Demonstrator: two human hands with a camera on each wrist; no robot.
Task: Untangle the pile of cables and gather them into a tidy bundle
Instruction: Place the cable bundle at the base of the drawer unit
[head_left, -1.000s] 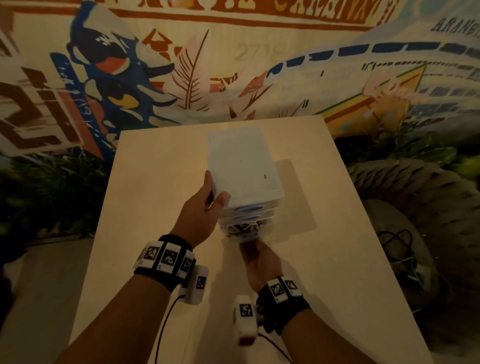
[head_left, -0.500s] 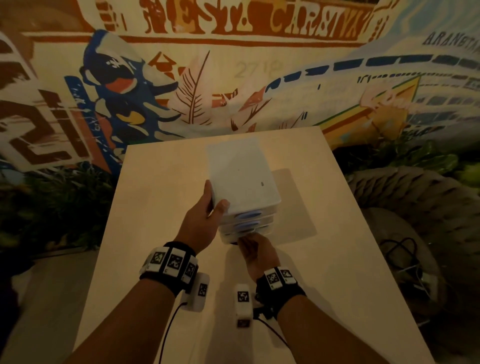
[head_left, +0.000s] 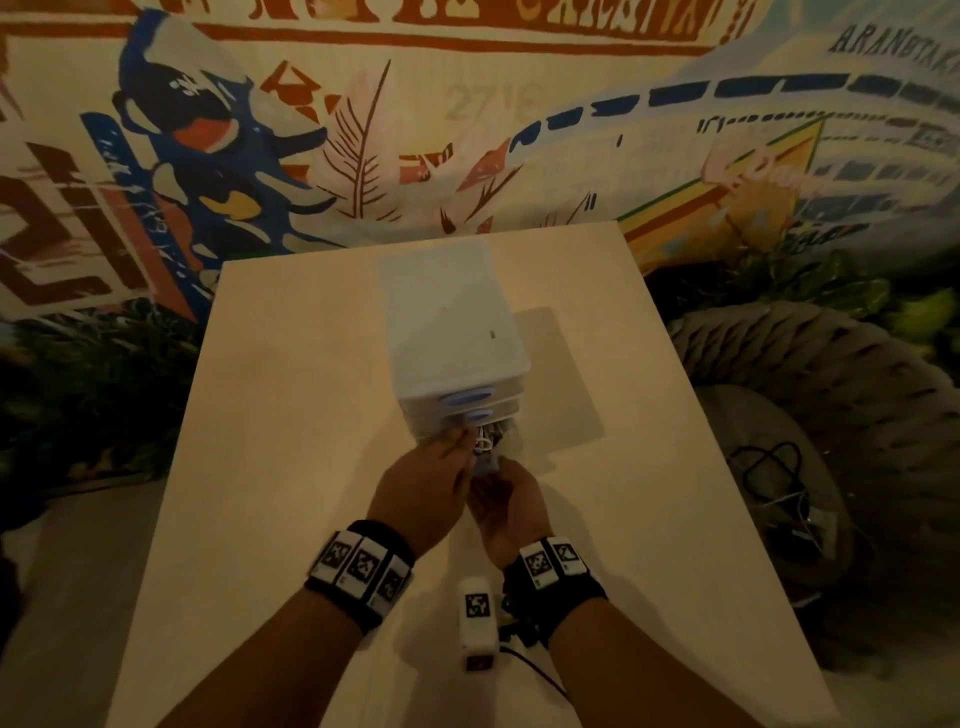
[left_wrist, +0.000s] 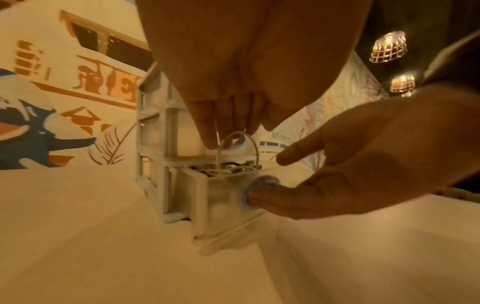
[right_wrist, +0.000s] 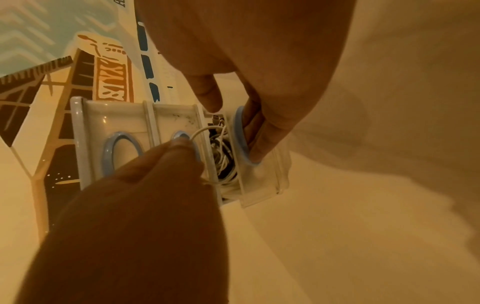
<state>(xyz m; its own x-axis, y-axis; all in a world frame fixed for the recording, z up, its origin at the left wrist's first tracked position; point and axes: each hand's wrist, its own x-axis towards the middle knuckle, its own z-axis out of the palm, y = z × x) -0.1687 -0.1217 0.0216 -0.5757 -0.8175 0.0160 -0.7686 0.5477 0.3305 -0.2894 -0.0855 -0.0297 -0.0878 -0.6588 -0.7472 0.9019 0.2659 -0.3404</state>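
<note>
A small white drawer unit (head_left: 452, 322) stands mid-table. Its bottom drawer (left_wrist: 223, 197) is pulled partly out, and a tangle of white and dark cables (right_wrist: 223, 156) lies inside. My left hand (head_left: 460, 441) reaches to the drawer's mouth and pinches a loop of white cable (left_wrist: 233, 135) between thumb and fingertips. From the front, my right hand (head_left: 493, 470) grips the drawer's blue oval handle (right_wrist: 240, 144), fingers hooked into it. How deep the pile goes is hidden by the drawer walls.
The pale wooden table (head_left: 291, 415) is narrow, with edges close on both sides. A woven round seat (head_left: 831, 395) at the right holds loose dark cables (head_left: 774, 467). A painted wall stands behind the table, and dark plants at the left.
My left hand left the unit's top corner and came down to the drawer mouth, taking hold of a white cable. The drawer, nearly in half a second ago, stands pulled out again.
</note>
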